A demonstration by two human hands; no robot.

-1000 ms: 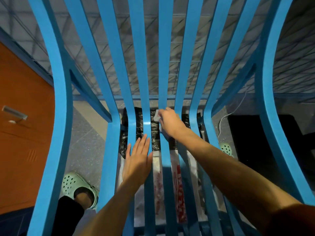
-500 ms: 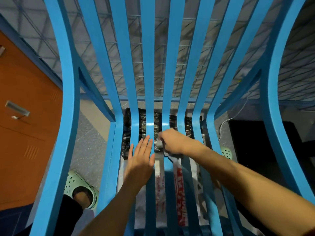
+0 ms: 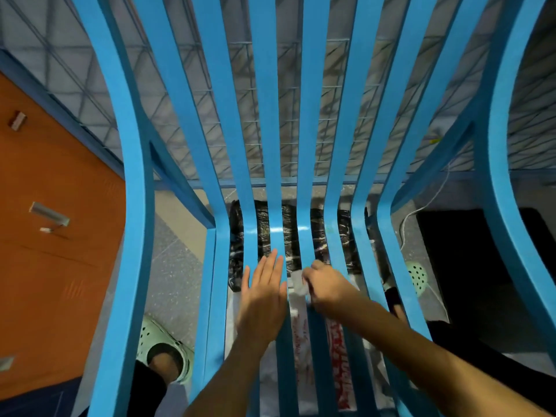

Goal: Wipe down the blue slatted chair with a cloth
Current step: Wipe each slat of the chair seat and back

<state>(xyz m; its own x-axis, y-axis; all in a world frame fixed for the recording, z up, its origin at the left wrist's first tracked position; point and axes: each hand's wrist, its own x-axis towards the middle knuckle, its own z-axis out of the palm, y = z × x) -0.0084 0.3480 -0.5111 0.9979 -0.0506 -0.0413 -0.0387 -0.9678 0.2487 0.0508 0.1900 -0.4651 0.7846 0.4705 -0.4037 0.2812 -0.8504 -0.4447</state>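
The blue slatted chair [image 3: 267, 139] fills the view, its slats running from the backrest at the top down into the seat below me. My right hand [image 3: 326, 285] presses a small white cloth [image 3: 298, 285] onto a middle seat slat just in front of the bend. My left hand [image 3: 264, 291] lies flat, fingers together, on the slats right beside it, almost touching the cloth.
Under the seat lie a black plastic bag [image 3: 290, 236] and a white bag with red print [image 3: 334, 341]. My feet in pale green clogs [image 3: 164, 344] stand on either side. An orange cabinet door [image 3: 54, 236] is on the left, a white cable [image 3: 421, 206] on the right.
My right hand has drawn the cloth down the slat toward me, from the bend to beside my left hand. The left hand has stayed in place.
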